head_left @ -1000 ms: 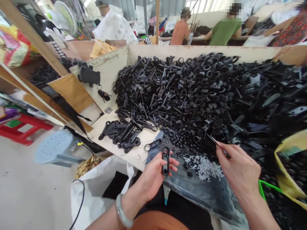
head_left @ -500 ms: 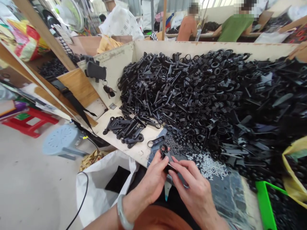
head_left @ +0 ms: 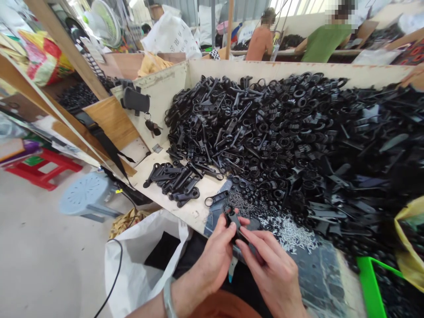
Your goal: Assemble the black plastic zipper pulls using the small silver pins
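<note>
My left hand (head_left: pixel 217 251) is closed around a black plastic part with a ring at one end (head_left: pixel 232 219), its thumb lying on top. From the other side, the fingers of my right hand (head_left: pixel 270 260) pinch the lower end of this same part. Whether a smaller piece sits between the right fingertips is hidden. Just beyond my hands lies a loose black ringed part (head_left: pixel 217 198) on the board. A heap of small silver screws (head_left: pixel 289 232) spreads to the right of the held part, and small dark bits (head_left: pixel 241 198) lie behind it.
A large pile of black plastic parts (head_left: pixel 265 119) fills the walled bench. A smaller group of them (head_left: pixel 174 179) lies at left. A white sack (head_left: pixel 132 269) hangs open below the edge. A green crate (head_left: pixel 369 282) stands at right; a blue stool (head_left: pixel 86 192) is on the floor.
Both hands have shifted slightly right and down in the picture, still holding the black part. The whole view has also moved a little.
</note>
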A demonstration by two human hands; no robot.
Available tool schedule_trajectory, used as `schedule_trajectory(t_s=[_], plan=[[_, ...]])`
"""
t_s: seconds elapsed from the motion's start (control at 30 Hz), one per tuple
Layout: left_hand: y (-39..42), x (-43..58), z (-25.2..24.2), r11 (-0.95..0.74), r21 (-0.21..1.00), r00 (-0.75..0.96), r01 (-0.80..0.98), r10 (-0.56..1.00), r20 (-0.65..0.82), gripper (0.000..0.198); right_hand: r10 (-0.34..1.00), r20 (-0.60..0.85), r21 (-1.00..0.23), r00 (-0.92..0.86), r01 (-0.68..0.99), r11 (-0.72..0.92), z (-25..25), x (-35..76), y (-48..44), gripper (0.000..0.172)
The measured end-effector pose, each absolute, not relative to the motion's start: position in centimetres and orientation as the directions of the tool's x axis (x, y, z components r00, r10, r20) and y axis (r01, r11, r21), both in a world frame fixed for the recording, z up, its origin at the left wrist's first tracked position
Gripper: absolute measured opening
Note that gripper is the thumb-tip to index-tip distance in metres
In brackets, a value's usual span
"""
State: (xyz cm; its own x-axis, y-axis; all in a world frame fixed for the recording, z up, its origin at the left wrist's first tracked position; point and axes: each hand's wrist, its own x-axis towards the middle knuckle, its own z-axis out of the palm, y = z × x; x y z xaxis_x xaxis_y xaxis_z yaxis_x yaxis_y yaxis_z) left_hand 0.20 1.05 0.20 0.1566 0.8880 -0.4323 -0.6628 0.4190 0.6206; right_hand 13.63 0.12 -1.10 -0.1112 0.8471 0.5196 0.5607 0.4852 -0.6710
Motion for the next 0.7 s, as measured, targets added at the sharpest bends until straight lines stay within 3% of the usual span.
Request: schedule_trajectory(t_s=[0.3,0.5,0.7], plan=[[1.0,0.4,0.5,0.446,0.604,0.211,-0.661,0.882,-0.422,0.040,0.832,0.550,-0.683,-0.073,0.534,0.498,-1.4,13.0,0.1,0.030],[1.2,0.3,0.5,0.448,0.682,0.171,-0.577,0.884,-0.436,0.045,0.834,0.546,-0.663,-0.082,0.567,0.489,-2.0,12.9,-0.5,0.030],[1.4,-1.0,0.0,0.459,0.806,0.239,-0.373,0.887,-0.394,0.045,0.960,0.279,-0.858,0.017,0.454,0.241,-0.7,14.8,0.2,0.024]])
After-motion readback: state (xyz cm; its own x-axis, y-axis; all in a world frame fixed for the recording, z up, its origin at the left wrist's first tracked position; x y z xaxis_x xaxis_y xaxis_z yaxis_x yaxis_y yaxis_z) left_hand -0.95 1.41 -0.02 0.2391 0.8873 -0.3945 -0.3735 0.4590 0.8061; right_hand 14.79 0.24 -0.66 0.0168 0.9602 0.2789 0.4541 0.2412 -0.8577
